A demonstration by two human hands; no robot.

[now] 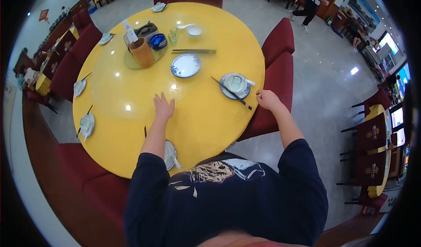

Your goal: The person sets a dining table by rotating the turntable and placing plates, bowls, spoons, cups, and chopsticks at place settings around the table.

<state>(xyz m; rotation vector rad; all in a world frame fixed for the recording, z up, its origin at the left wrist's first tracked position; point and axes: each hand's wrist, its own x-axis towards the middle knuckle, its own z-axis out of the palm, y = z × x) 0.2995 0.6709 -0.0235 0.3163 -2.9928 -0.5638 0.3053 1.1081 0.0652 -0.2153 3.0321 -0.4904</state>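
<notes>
My left hand [164, 106] is over the yellow tablecloth [201, 115] with its fingers spread and nothing in them. My right hand [267, 99] is at the table's right edge, fingers curled towards the thumb; whatever is between them is too small to make out. Just left of it is a place setting: a blue-rimmed plate [225, 92] bearing a small bowl and a glass [236, 80], with dark chopsticks [232, 93] laid across and a white spoon [251, 82] at the side. Beyond my left hand lies a blue-and-white plate [185, 66], with several chopsticks [194, 51] behind it.
A round tray [129, 62] carries a brown holder [141, 52], blue bowls [158, 41] and a dark box. More settings, such as a plate [87, 123] on the left, ring the table. Red chairs [279, 76] surround it. A person [311, 3] walks at the back right.
</notes>
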